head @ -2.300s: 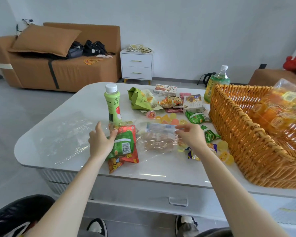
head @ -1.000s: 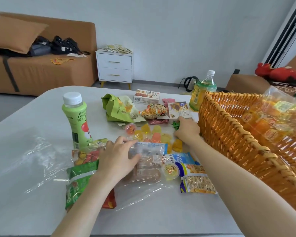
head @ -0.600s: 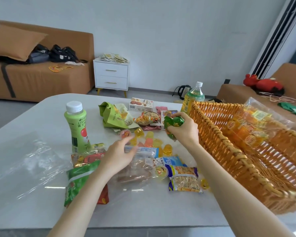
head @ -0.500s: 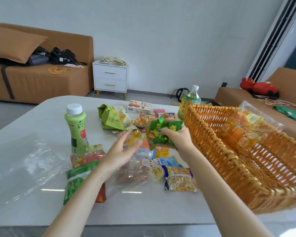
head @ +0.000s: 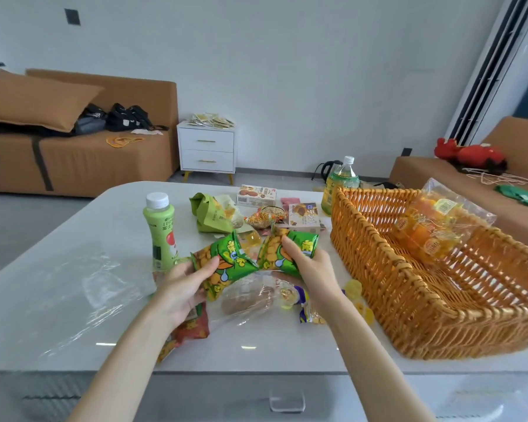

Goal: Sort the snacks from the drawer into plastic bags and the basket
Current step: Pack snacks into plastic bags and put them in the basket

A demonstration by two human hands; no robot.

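Two joined green snack packets hang above the white table. My left hand grips the left packet and my right hand grips the right one. Under them lies a clear plastic bag with a brown snack inside, next to a red and green packet and a purple-edged packet. A wicker basket stands at the right and holds a clear bag of orange jelly cups.
A green drink bottle stands left of my hands. An empty clear bag lies at the left. Boxes, a green wrapper and loose jellies sit behind and beside my hands. A tea bottle stands behind the basket.
My right hand picked the green packets off the table's far side and brought them nearer. My left hand left the clear bag and took hold of the left packet.
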